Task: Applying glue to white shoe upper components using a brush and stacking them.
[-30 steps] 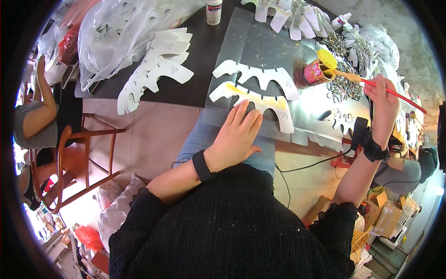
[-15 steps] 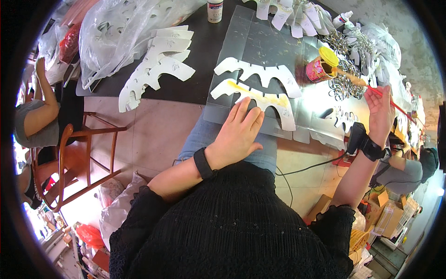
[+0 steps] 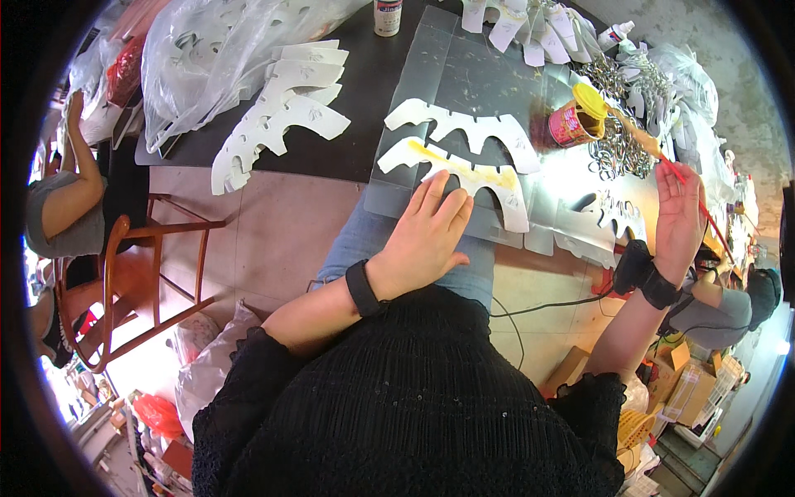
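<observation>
A white curved, notched piece (image 3: 489, 176) bears a streak of yellowish glue. The fingertips of my left hand (image 3: 425, 234) rest on its near edge, fingers stretched out and holding nothing. Behind it lies a second piece (image 3: 464, 123) of like shape, with no glue visible on it. Off to the right, my right hand (image 3: 679, 211) grips the red handle of a brush (image 3: 704, 205). The brush's tan, glue-coloured head points toward a red-pink can (image 3: 570, 126) with a yellow lid (image 3: 590, 101) tilted up at its rim.
Under the pieces is a clear sheet (image 3: 464, 62). To the left are stacked white pieces (image 3: 286, 103) and a plastic bag (image 3: 199, 74); a white bottle (image 3: 387, 18) stands behind. Metal rings (image 3: 617, 153) lie beyond the can. A wooden chair (image 3: 124, 282) and another person (image 3: 70, 207) are at left.
My right hand has drawn slightly back toward me, and the brush head has come away from the can's mouth. My left hand stays on the glued piece.
</observation>
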Action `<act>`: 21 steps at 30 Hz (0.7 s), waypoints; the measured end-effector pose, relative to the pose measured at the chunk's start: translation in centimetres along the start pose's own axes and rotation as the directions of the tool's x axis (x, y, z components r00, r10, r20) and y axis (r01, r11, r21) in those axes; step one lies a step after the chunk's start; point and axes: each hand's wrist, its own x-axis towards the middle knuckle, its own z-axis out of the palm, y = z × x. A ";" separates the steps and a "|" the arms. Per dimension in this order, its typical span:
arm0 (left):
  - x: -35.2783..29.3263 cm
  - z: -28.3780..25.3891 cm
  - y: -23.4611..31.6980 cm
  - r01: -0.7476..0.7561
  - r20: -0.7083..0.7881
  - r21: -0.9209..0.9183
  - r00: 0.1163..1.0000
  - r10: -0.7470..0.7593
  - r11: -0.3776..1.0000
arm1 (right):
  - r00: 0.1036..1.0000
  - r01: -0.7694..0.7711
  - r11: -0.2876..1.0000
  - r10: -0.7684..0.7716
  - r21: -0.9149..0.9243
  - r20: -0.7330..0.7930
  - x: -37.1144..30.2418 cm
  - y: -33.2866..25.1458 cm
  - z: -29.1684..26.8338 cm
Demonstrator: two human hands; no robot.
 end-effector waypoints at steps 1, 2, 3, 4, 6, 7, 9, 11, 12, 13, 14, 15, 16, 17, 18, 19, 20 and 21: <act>0.0 0.1 0.0 -0.003 0.002 0.001 1.000 0.003 1.000 | 1.000 0.000 1.000 0.000 0.002 0.005 0.0 0.1 0.0; 0.0 0.1 -0.1 -0.006 0.003 0.002 1.000 0.006 1.000 | 0.999 0.038 0.999 -0.038 0.027 -0.026 0.0 0.2 0.1; 0.0 0.1 -0.1 -0.008 0.002 0.000 1.000 0.008 1.000 | 0.995 0.079 0.996 -0.076 0.046 -0.064 -0.1 0.1 0.0; 0.1 0.1 0.0 -0.013 0.002 0.000 1.000 0.013 1.000 | 0.995 0.080 0.996 -0.077 0.044 -0.064 -0.3 -0.1 0.1; 0.1 0.0 0.0 -0.014 0.000 0.003 1.000 0.014 1.000 | 0.979 0.192 0.981 -0.194 -0.030 -0.067 -0.5 -0.5 0.3; 0.0 0.0 0.0 -0.008 -0.002 0.006 1.000 0.008 1.000 | 0.979 0.192 0.981 -0.193 -0.027 -0.062 -0.5 -0.8 0.3; -0.1 -0.1 0.1 -0.001 -0.007 0.009 1.000 0.001 1.000 | 0.956 0.294 0.955 -0.294 -0.032 -0.020 -0.4 -1.4 0.0; -0.3 -0.1 0.1 -0.004 -0.027 -0.005 1.000 0.004 1.000 | 0.942 0.331 0.943 -0.332 -0.034 -0.042 -0.2 -1.9 -0.5; -0.2 -0.1 0.1 -0.007 -0.027 -0.007 1.000 0.007 1.000 | 0.925 0.374 0.927 -0.374 -0.015 -0.074 -0.3 -2.2 -0.7; -0.2 0.0 0.0 -0.015 -0.027 -0.005 1.000 0.015 1.000 | 0.905 0.415 0.910 -0.413 0.002 -0.106 -0.3 -2.4 -1.0; -0.2 0.0 0.0 -0.022 -0.026 -0.003 0.999 0.022 1.000 | 0.898 0.425 0.904 -0.414 0.051 -0.148 -0.2 -2.3 -1.6; -0.3 0.0 -0.1 -0.014 -0.028 -0.002 1.000 0.014 1.000 | 0.901 0.421 0.905 -0.410 0.056 -0.142 -0.2 -2.1 -1.8; -0.3 -0.1 -0.1 -0.004 -0.035 -0.020 0.999 0.004 1.000 | 0.910 0.395 0.909 -0.366 0.135 -0.198 -0.2 -1.9 -1.9; -0.4 -0.1 -0.1 0.006 -0.040 -0.038 0.999 -0.008 0.999 | 0.916 0.368 0.905 -0.314 0.213 -0.249 -0.3 -1.7 -2.0; -0.6 -0.3 -0.1 0.021 -0.033 -0.037 0.999 -0.022 0.999 | 0.922 0.354 0.909 -0.300 0.220 -0.246 -0.6 -1.4 -2.0; -0.4 -0.4 -0.1 0.028 -0.041 -0.061 0.999 -0.030 0.998 | 0.950 0.301 0.912 -0.261 0.279 -0.172 -1.1 -1.1 -2.1; -0.3 -0.4 -0.1 0.036 -0.047 -0.085 0.998 -0.040 0.996 | 0.970 0.242 0.911 -0.222 0.335 -0.096 -1.4 -0.8 -2.0; -0.2 -0.2 -0.1 0.040 -0.030 -0.091 0.999 -0.043 0.995 | 0.973 0.230 0.915 -0.207 0.332 -0.105 -2.5 -0.3 -1.6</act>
